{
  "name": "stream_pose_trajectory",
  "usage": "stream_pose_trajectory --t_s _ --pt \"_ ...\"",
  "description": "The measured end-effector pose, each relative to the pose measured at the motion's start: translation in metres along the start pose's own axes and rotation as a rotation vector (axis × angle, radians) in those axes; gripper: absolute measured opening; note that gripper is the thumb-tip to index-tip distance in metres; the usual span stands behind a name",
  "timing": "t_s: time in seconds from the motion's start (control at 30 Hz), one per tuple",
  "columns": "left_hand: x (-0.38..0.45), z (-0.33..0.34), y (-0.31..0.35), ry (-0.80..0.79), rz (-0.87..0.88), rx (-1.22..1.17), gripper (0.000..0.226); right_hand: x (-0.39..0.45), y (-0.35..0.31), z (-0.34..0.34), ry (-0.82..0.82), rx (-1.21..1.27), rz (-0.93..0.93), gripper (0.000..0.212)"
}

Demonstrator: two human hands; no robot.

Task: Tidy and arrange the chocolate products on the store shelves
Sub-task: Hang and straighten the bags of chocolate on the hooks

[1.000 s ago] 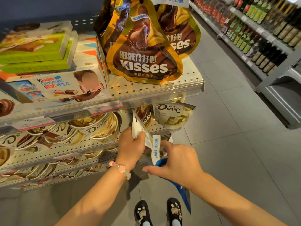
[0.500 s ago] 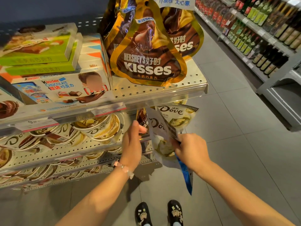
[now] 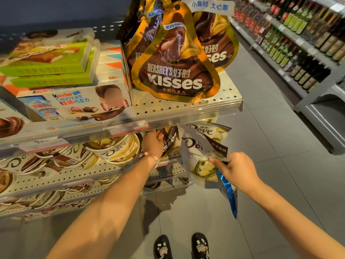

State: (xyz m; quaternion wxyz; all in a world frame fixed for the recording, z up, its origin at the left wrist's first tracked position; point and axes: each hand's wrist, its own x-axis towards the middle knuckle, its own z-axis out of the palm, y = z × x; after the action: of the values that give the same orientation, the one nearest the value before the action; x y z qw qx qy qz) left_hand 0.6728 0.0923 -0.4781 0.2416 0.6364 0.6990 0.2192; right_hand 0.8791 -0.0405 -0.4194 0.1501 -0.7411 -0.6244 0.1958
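At the bottom centre of the frame stand the person's two black shoes (image 3: 180, 246) on the grey floor. Just above them, right of centre, the right hand (image 3: 238, 168) pinches a white Dove pouch (image 3: 198, 154) by its right edge, thumb and fingers closed on the film; a second, blue-edged packet (image 3: 230, 195) hangs below the same hand, though how it is held is hidden. The pouch stands roughly upright, its long axis running top to bottom with a slight lean, its printed face turned toward the camera: white and pale gold, the brown Dove script across the upper half.

The left hand (image 3: 152, 143) reaches further in, at the centre of the frame, under the lip of the upper shelf (image 3: 186, 109). Its fingers curl onto a brown Kisses bag (image 3: 169, 142) standing on the middle shelf (image 3: 93, 174), and I judge it is moving that bag aside.

The coming move seems to turn on the gap behind the held pouch: the shelf slot lies up and left of the right hand's fingers, beside another Dove pouch (image 3: 211, 130) already standing there. The right hand is the nearer one.

Further back, Dove tubs (image 3: 112, 150) fill the left of the middle shelf. On the upper shelf stand large gold Hershey's Kisses bags (image 3: 175, 68), with Kinder boxes (image 3: 78, 103) at left.
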Motion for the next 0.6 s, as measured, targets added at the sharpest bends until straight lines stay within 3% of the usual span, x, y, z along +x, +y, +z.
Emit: stream_pose_trajectory --t_s 0.3,0.6 --pt "-0.066 -0.038 -0.037 0.203 0.094 -0.041 0.024 0.01 -0.008 0.015 0.072 0.02 -0.043 0.034" --pt "-0.115 -0.097 -0.082 0.178 0.163 -0.024 0.009 0.039 -0.058 0.037 0.062 -0.062 -0.16 0.033"
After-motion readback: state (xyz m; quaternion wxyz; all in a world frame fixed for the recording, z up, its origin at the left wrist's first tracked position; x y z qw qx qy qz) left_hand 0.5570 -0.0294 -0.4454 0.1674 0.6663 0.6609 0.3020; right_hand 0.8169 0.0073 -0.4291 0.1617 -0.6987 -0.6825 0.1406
